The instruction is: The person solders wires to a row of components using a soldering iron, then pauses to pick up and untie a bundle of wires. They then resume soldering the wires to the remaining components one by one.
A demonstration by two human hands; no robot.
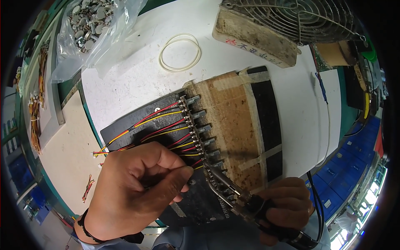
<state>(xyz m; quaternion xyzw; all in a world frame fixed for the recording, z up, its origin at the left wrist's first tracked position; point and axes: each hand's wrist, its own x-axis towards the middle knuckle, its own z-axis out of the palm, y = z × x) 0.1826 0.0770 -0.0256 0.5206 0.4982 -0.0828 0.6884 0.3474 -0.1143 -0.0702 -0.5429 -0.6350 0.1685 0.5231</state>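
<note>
Head view, strip of contacts: a narrow row of metal terminals (pixel 192 129) with grey posts (pixel 204 129) runs slantwise along the middle of a black board (pixel 139 110), in front of the person.
Wires: red, black and yellow leads (pixel 121 136) reach from the upper terminals leftward across the board, some ending in small white plugs.
Left hand: this hand (pixel 141 183) has thumb and forefinger pinched together on a red and a yellow lead, just beside the terminals; a dark band circles the wrist.
Right hand: its fingers (pixel 287 204) wrap around the black handle of a soldering tool (pixel 246 198), apart from the left hand; the tool's end slants to the row, though I cannot tell whether it touches.
Brown panel: a stained, taped sheet (pixel 235 112) lies just right of the posts.
Worktop: white surface (pixel 133 68) bearing a pale looped ring (pixel 180 70) beyond the board.
Far edge: a clear bag of metal parts (pixel 93 25) at left, a grimy fan (pixel 300 21) at right.
Left side: short wire scraps (pixel 88 188) on a beige sheet (pixel 68 146).
Right side: blue bins (pixel 350 162).
</note>
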